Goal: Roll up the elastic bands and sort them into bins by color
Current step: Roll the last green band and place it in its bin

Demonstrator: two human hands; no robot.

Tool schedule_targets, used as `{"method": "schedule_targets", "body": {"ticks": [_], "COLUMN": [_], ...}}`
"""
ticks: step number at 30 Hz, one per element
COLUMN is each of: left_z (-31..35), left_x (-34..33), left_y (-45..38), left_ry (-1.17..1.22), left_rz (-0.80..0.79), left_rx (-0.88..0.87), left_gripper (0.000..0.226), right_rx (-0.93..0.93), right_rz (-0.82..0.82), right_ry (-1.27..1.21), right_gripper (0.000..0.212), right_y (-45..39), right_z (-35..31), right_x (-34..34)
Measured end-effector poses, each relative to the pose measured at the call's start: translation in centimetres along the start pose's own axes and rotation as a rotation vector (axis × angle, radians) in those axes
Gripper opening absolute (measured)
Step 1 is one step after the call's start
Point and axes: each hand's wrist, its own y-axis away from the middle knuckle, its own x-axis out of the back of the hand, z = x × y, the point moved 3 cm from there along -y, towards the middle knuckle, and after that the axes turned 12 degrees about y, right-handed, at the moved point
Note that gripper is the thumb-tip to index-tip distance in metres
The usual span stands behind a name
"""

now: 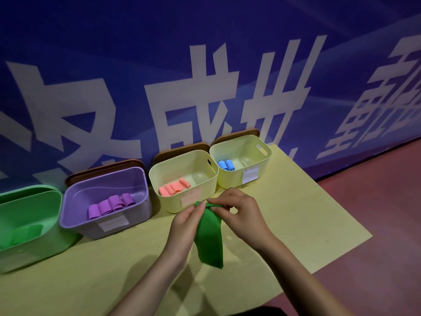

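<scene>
Green elastic, a single band, is pinched at its top end between the fingers of both my hands above the yellow surface. My left hand has thumb and fingertips closed on the band's upper left corner; my right hand curls its fingers onto the folded top edge just beside it, the two hands almost touching. From that grip the band hangs toward me, its lower end near the surface, though I cannot tell whether it rests there.

Beyond the hands a row of four bins stands along the far edge of the surface, against a blue wall printed with large white characters. Nearest the hands is a pale yellow bin holding orange rolls. To its right, a second pale yellow bin holds blue rolls. To the left, a purple bin holds purple rolls lined up side by side. At the far left, partly cut off by the frame, a green bin holds green rolls, dim and hard to count. Brown lids lean behind three of the bins. Red floor shows to the right of the surface.
</scene>
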Motion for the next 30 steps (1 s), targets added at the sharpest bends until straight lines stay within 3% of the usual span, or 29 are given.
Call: {"method": "schedule_targets", "body": {"ticks": [5, 10, 14, 23, 30], "left_z": [0.0, 0.6, 1.2, 0.5, 0.5], "left_x": [0.1, 0.2, -0.2, 0.7, 0.3], "left_y": [-0.4, -0.8, -0.7, -1.1, 0.2], "left_ry": [-0.016, -0.08, -0.128, -0.042, 0.089], "left_rz": [0.006, -0.033, -0.072, 0.08, 0.118], "left_rx": [-0.012, -0.066, -0.089, -0.11, -0.1], "left_gripper": [0.021, 0.023, 0.02, 0.018, 0.02], "right_rx": [0.053, -0.07, -0.097, 0.042, 0.005], "right_rz": [-0.051, -0.111, -0.175, -0.158, -0.155], "right_ry": [0.019, -0.147, -0.175, -0.137, -0.143], "right_gripper": [0.021, 0.031, 0.019, 0.037, 0.037], "right_y": [-0.4, -0.8, -1.3, -2.3, -1.8], "right_z": [0.2, 0.6, 0.4, -0.6, -0.1], "right_x": [-0.1, -0.3, -0.9, -1.5, -2.0]}}
